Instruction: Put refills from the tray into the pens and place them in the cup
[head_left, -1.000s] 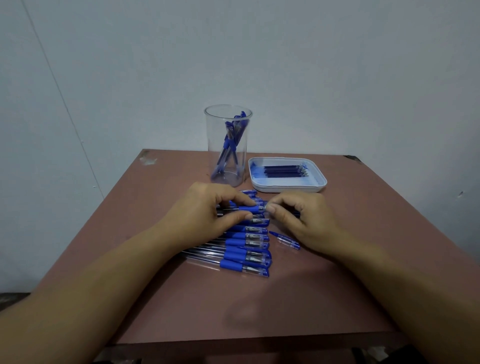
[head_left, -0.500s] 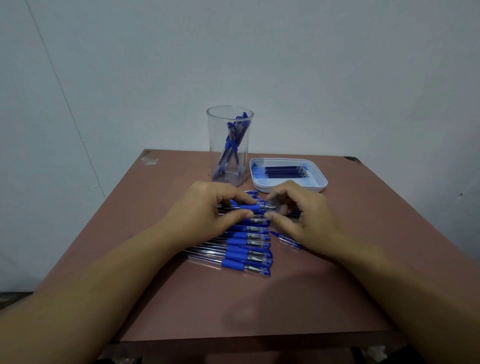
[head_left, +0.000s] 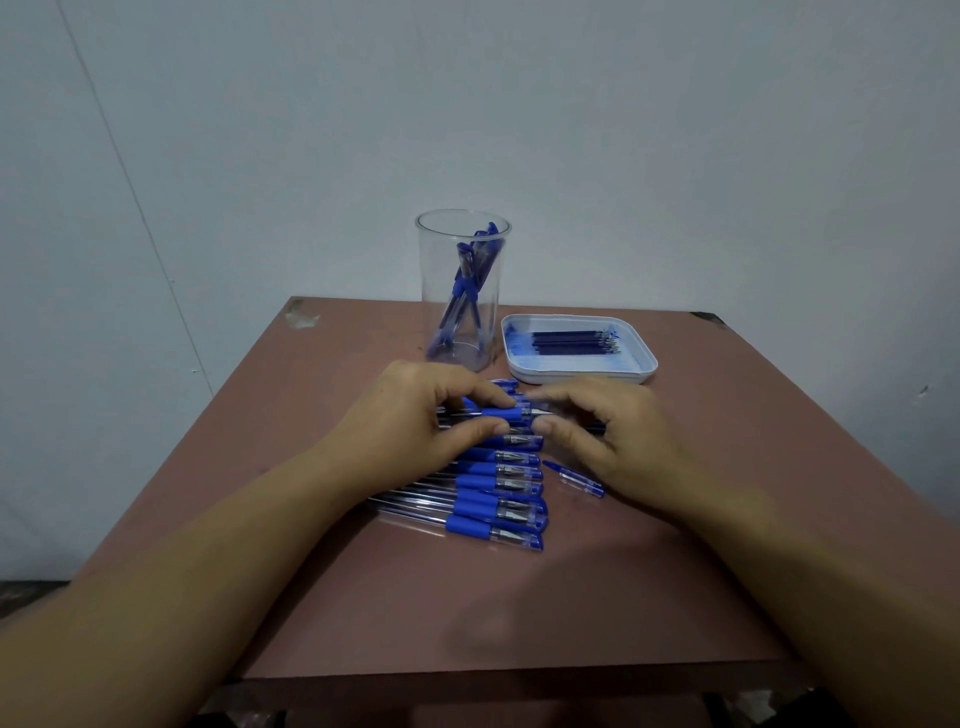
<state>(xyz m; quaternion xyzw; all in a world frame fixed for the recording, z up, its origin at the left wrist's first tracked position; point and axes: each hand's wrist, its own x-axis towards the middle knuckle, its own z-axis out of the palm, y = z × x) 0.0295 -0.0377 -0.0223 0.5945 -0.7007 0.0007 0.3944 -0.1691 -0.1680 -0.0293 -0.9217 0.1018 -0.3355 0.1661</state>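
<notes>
Gripping one pen (head_left: 501, 414) by its blue sleeve, the left hand (head_left: 415, 415) has its fingers (head_left: 485, 397) curled over the top and its thumb pressed in from below, holding the pen level just above the others. Behind that hand stands the clear cup (head_left: 462, 291), with a few finished pens leaning inside it. Below the held pen, a row of capped pens (head_left: 498, 493) lies side by side on the surface (head_left: 519, 597), apparently unfilled as yet.

Over the last second the right hand (head_left: 618, 441) has eased back from the sleeve, and the pen's metal point now shows bare between the two hands. Its fingers (head_left: 558, 402) are curled, forefinger and thumb bracketing that point with a small gap; whether they pinch a clear nose piece cannot be told. This looks like the barrel being opened, so a refill comes next.

A loose blue cap (head_left: 582, 480) lies just beside the right hand. The refills (head_left: 571, 343) wait, bundled together, in the white tray (head_left: 582, 375) right of the cup.
</notes>
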